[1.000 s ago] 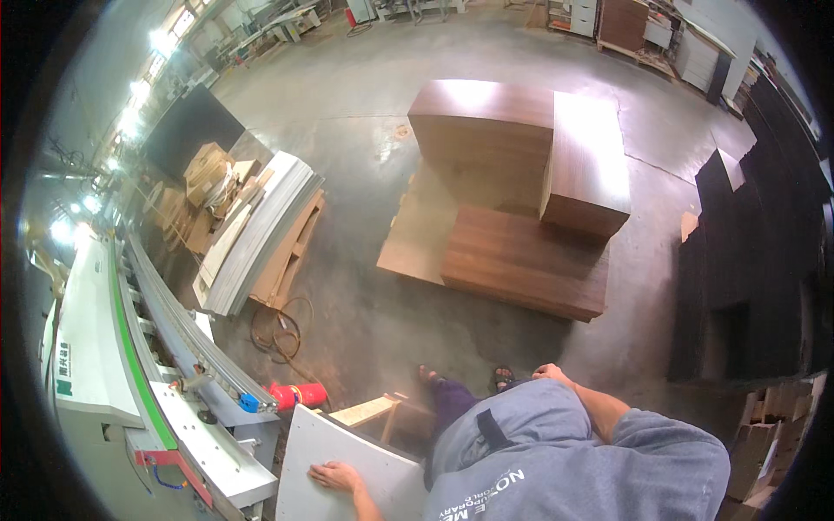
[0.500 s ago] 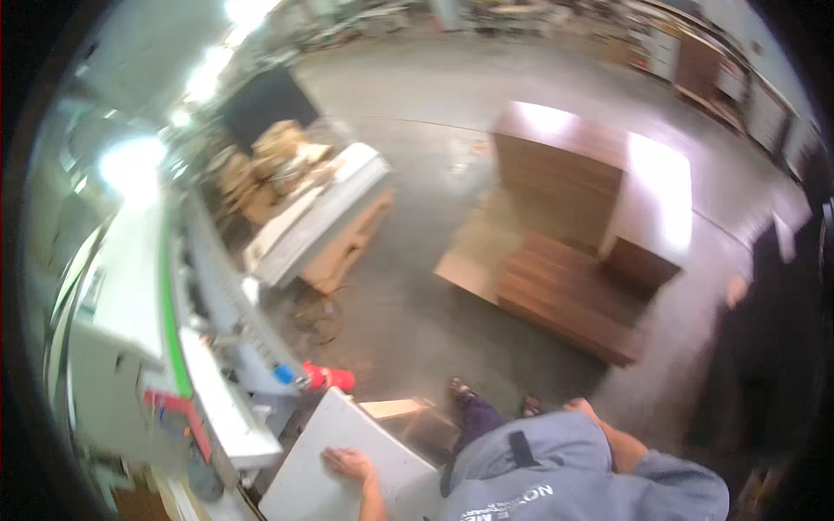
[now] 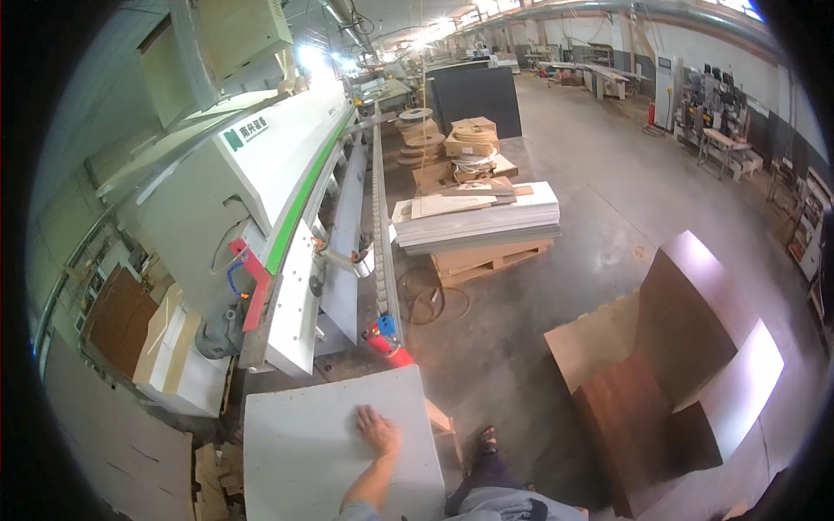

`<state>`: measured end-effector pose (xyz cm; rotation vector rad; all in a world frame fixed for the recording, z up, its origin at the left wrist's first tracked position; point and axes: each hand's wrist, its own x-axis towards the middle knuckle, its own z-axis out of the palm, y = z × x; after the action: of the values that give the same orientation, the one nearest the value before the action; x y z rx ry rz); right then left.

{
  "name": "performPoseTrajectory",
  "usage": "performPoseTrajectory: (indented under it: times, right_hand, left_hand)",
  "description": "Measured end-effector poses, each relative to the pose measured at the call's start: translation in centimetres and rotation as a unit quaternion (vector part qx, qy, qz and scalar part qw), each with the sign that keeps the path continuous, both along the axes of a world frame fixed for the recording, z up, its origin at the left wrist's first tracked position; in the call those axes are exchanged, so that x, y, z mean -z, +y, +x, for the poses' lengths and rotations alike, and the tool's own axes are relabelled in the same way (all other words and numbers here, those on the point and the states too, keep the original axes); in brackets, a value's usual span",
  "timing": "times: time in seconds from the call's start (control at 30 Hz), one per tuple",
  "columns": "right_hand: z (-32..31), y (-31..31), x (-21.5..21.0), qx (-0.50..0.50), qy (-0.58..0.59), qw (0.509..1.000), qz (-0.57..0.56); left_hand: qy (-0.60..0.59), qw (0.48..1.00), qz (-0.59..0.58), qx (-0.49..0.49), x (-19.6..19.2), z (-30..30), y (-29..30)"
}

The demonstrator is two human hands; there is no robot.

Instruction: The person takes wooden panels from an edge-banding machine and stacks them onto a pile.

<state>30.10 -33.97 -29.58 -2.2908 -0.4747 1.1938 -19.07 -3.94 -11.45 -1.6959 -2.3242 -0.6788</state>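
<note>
My left hand (image 3: 378, 431) lies on a white rectangular panel (image 3: 300, 443) at the lower edge, palm down with the fingers stretched out. It grips nothing. Part of a wooden support (image 3: 440, 418) shows beside the panel's right edge. My right hand is out of view. Just beyond the panel's far edge is a red cylinder (image 3: 391, 349) with a blue fitting, at the end of a long rail (image 3: 382, 217).
A long white machine (image 3: 287, 161) with a green stripe runs along the left. White boards (image 3: 486, 221) are stacked on a wooden pallet (image 3: 495, 260) ahead. Brown and white cabinet parts (image 3: 634, 408) stand at right. A black hose (image 3: 426, 304) coils on the floor.
The view has swung, bringing more of the machine and the far hall into sight. My left hand stays flat on the panel. My right hand, earlier near my hip, has left view.
</note>
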Motion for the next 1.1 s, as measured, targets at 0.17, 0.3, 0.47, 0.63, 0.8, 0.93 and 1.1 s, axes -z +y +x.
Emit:
performPoseTrajectory:
  times: [0.17, 0.3, 0.47, 0.63, 0.8, 0.93, 1.1]
  right_hand:
    - [0.7, 3.5, -1.0, -0.027, 0.007, 1.0, 0.006]
    - [0.7, 5.1, -1.6, -0.039, 0.013, 0.999, 0.007]
    - [0.8, 6.4, -1.9, -0.051, 0.015, 0.999, 0.005]
    - [0.7, 7.3, -2.1, -0.057, 0.021, 0.998, 0.0]
    - [0.5, 7.8, -1.9, -0.069, 0.02, 0.997, -0.004]
    - [0.7, 7.6, -1.7, -0.078, 0.022, 0.997, -0.001]
    - [0.9, 6.3, -1.1, -0.093, 0.026, 0.995, 0.001]
  left_hand:
    - [-0.005, 1.0, 0.002, -0.008, 0.1, 0.0, 0.0]
    - [0.001, 1.0, -0.003, -0.002, 0.0, -0.1, -0.1]
    - [-0.001, 1.0, -0.01, -0.008, 0.2, -0.1, 0.0]
    - [0.027, 0.999, -0.026, -0.008, -0.7, -0.1, -0.1]
    - [0.005, 0.999, -0.039, -0.009, -1.4, 0.2, -0.4]
    - [-0.014, 0.999, -0.043, -0.018, -0.7, -0.1, -0.1]
    - [0.011, 0.999, -0.04, -0.025, -0.3, -0.6, -0.1]
